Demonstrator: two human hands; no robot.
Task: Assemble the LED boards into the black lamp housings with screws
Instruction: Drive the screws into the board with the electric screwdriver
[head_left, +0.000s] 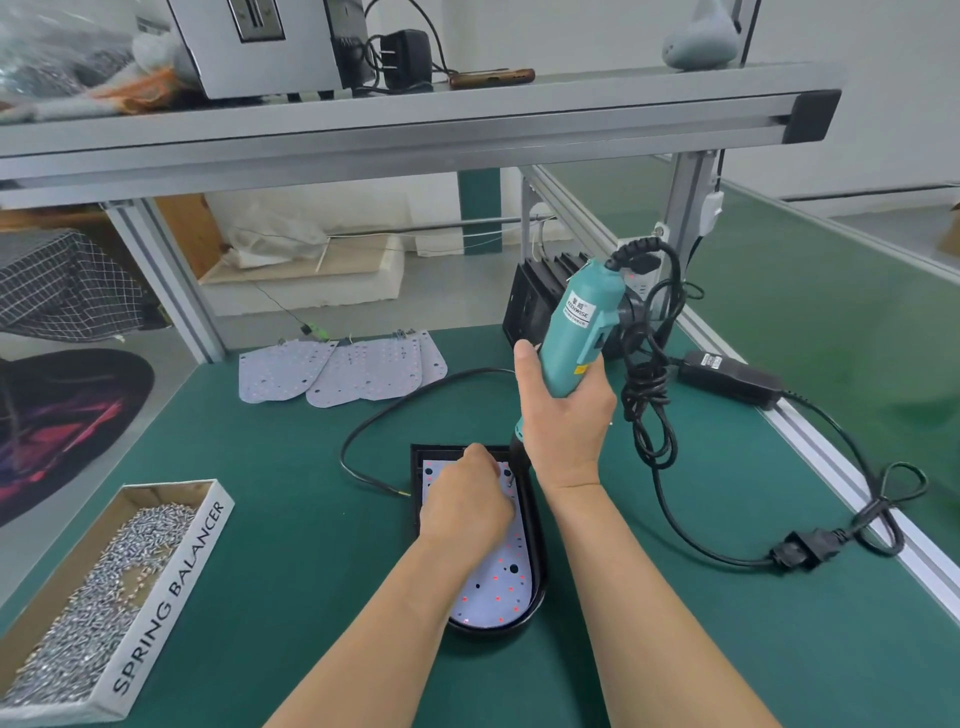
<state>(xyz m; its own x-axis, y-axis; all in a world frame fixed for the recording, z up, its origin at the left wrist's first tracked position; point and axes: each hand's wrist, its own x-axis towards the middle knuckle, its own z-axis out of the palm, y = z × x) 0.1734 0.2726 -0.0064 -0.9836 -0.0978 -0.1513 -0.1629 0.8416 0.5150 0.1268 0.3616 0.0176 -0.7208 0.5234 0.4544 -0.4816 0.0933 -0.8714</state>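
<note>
A black lamp housing (537, 566) lies on the green mat in front of me, with a white LED board (493, 587) seated inside it. My left hand (467, 499) rests on the far part of the board, fingers curled near a small screw (510, 480); whether it pinches the screw is unclear. My right hand (566, 410) grips a teal electric screwdriver (579, 322), held upright and tilted, its black tip down at the housing's far right corner.
An open cardboard box (171, 597) full of screws sits at the left. Several spare LED boards (343, 366) lie at the back. More black housings (535, 306) stand behind the screwdriver. A coiled cable (649, 395) and power adapter (730, 376) lie on the right.
</note>
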